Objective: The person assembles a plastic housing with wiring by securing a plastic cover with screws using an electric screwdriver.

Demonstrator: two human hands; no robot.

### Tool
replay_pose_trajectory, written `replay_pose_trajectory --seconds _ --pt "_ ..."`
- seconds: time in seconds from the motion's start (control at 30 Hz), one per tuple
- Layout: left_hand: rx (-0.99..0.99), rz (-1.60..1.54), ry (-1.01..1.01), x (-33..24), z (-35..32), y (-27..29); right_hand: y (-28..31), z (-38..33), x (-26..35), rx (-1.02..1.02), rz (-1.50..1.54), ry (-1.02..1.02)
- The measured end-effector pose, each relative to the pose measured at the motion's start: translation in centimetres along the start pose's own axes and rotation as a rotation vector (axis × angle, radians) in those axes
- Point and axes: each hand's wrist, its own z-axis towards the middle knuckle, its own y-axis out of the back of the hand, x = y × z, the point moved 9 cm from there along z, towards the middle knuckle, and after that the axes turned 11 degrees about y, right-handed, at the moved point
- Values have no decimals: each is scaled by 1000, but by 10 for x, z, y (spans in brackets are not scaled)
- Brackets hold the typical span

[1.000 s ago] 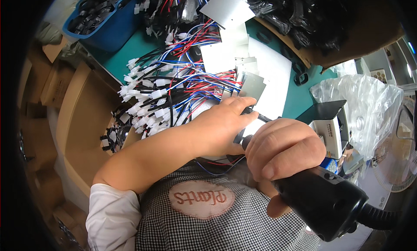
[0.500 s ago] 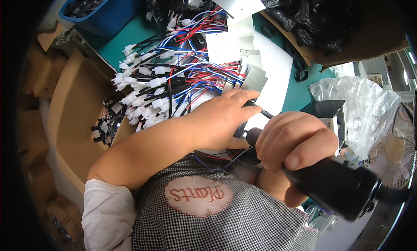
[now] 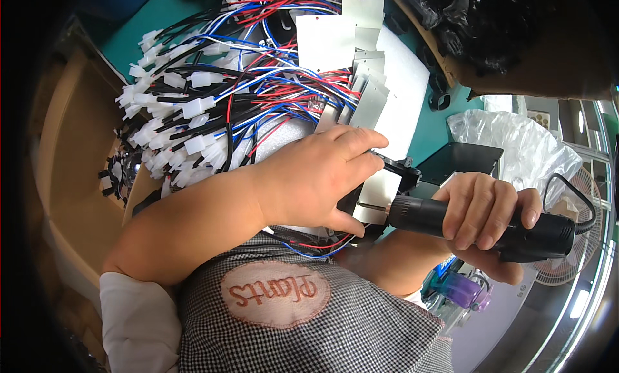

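Right hand [image 3: 480, 212] wrapped round black electric screwdriver [image 3: 490, 225], long axis level, bit aimed left at small metal plate [image 3: 377, 191]; left hand [image 3: 316, 179] nearer, pressing plate onto worktop [image 3: 445, 125].

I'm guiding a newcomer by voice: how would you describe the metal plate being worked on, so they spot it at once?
Start at the green table with its heap of coloured wires. Just below the heap the left hand presses on a black holder. The metal plate lies there; unlike the stacked plates above, the tip of the black screwdriver in the right hand meets it.
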Motion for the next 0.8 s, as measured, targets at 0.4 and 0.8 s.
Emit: replay_pose_trajectory --seconds 0.4,0.8 --pt "-18 -12 8 4 2 -1 -9 -13 11 -249 -265 80" --pt "-17 -14 40 4 1 -1 -52 -44 45 -319 -641 403"
